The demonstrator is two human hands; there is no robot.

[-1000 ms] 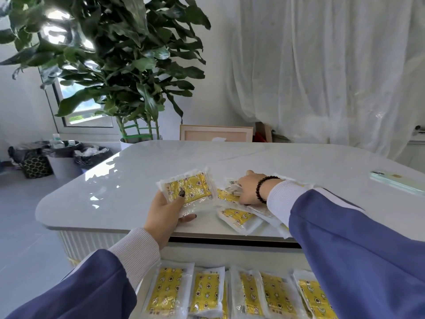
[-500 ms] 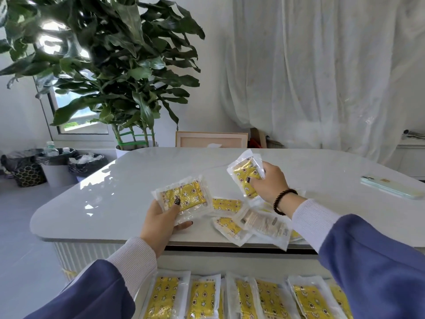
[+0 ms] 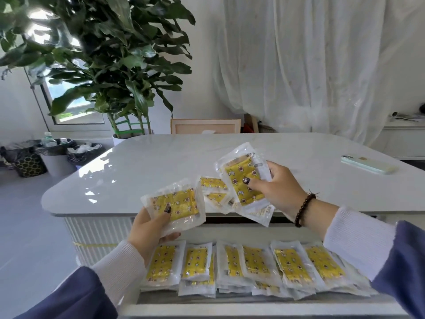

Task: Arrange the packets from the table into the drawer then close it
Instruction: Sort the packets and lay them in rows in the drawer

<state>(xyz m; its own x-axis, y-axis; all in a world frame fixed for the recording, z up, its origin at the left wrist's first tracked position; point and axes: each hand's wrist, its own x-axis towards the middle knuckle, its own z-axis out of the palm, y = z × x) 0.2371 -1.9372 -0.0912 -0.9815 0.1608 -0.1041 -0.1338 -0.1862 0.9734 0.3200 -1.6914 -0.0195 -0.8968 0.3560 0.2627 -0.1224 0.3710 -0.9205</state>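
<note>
My left hand (image 3: 150, 229) grips a clear packet with a yellow printed insert (image 3: 177, 204), held flat above the drawer's left end. My right hand (image 3: 279, 192) holds a second yellow packet (image 3: 241, 178) upright above the table edge, thumb pressed on its face. A few more packets (image 3: 212, 184) lie on the white table (image 3: 161, 162) between the two held ones, partly hidden by them. Below, the open drawer (image 3: 253, 306) holds a row of several yellow packets (image 3: 248, 263) lying side by side in stacks.
A pale green phone (image 3: 368, 164) lies on the table at the right. A large potted plant (image 3: 110, 65) stands behind the table's left corner. Bins lined with black bags (image 3: 57, 155) sit on the floor at left. A white curtain hangs behind.
My right hand picked a packet out of the pile on the table and lifted it. My left hand has brought its packet lower and nearer, over the drawer.
</note>
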